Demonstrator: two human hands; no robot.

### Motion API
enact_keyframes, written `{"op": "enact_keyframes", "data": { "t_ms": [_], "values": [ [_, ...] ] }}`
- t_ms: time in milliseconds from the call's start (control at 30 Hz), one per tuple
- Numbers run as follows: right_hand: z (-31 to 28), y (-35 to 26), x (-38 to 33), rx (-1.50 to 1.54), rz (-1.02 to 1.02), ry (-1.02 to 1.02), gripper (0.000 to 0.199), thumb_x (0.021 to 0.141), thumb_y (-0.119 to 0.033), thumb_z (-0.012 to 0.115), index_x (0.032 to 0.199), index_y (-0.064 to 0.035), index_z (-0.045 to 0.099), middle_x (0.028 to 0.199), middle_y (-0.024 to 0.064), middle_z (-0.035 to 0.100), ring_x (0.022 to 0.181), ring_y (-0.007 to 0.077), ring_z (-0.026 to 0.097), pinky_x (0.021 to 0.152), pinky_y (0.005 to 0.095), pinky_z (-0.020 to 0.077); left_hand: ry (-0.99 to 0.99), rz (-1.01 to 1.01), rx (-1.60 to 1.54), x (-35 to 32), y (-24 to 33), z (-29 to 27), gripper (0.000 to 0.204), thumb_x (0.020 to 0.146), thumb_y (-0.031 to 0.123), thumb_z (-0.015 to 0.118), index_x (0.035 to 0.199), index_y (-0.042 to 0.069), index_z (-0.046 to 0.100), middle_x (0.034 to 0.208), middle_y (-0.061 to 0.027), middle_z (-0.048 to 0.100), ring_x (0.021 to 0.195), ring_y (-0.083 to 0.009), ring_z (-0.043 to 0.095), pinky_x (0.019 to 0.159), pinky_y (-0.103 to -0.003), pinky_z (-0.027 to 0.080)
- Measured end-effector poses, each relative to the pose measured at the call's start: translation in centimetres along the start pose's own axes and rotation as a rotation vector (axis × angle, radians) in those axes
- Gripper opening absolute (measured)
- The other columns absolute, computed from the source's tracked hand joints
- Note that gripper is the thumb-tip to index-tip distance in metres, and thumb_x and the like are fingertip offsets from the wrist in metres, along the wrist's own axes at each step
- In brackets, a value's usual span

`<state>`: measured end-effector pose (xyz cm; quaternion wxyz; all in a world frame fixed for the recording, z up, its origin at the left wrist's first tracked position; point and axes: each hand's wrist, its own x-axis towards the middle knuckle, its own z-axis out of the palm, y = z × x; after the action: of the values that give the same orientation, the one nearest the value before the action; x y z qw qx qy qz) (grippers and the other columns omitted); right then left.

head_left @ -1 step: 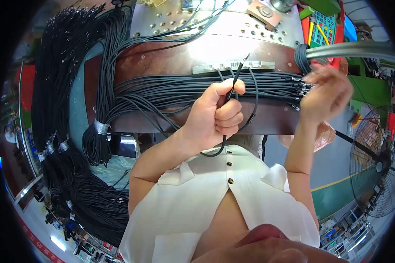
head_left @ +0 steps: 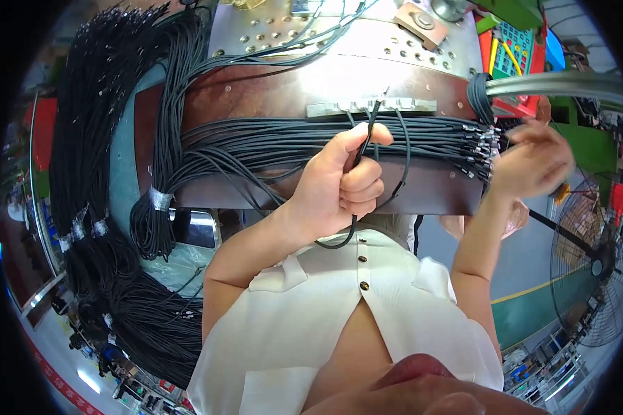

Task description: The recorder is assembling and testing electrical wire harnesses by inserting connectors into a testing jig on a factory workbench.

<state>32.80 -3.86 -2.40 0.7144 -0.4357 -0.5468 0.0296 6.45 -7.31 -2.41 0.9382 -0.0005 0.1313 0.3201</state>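
L hand (head_left: pixel 339 183) clenched on a black cable (head_left: pixel 371 124) | R hand (head_left: pixel 533 162) blurred, we cannot tell its grip | cable ends (head_left: pixel 479 142) just beside R fingers

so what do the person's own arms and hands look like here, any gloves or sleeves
Both hands are bare, with no gloves, rings or watch visible. The left hand is sharp; the right hand is motion-blurred. Both forearms are bare, and short white sleeves with turned-up cuffs end above the elbows, part of a white buttoned top.
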Motion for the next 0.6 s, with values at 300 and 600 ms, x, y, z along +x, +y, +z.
{"op": "enact_keyframes", "data": {
  "t_ms": [300, 600],
  "values": [
    [-5.9, 21.7, 6.2, -1.006, -0.263, -0.763, 0.066, 0.086, -0.03, 0.064, 0.137, 0.0004, 0.038, 0.139, 0.0235, 0.041, 0.126, 0.0385, 0.04, 0.103, 0.045, 0.0338, 0.195, 0.306, 0.455, 0.3, -0.6, 0.7, 0.021, 0.097, 0.021, 0.042, 0.09, 0.006, 0.055, 0.064, 0.0032, 0.037, 0.054, -0.0041, 0.029, 0.047, -0.019, 0.024],
    [-5.6, 24.0, 6.5, -0.836, -0.134, -0.704, 0.064, 0.079, -0.021, 0.069, 0.134, -0.0036, 0.043, 0.12, 0.0215, 0.052, 0.113, 0.0351, 0.049, 0.097, 0.045, 0.0394, 0.277, 0.435, 0.601, -0.1, -1.0, 0.4, 0.025, 0.101, 0.024, 0.043, 0.112, 0.004, 0.052, 0.061, 0.005, 0.037, 0.05, -0.002, 0.028, 0.044, -0.018, 0.021]
  ]
}}
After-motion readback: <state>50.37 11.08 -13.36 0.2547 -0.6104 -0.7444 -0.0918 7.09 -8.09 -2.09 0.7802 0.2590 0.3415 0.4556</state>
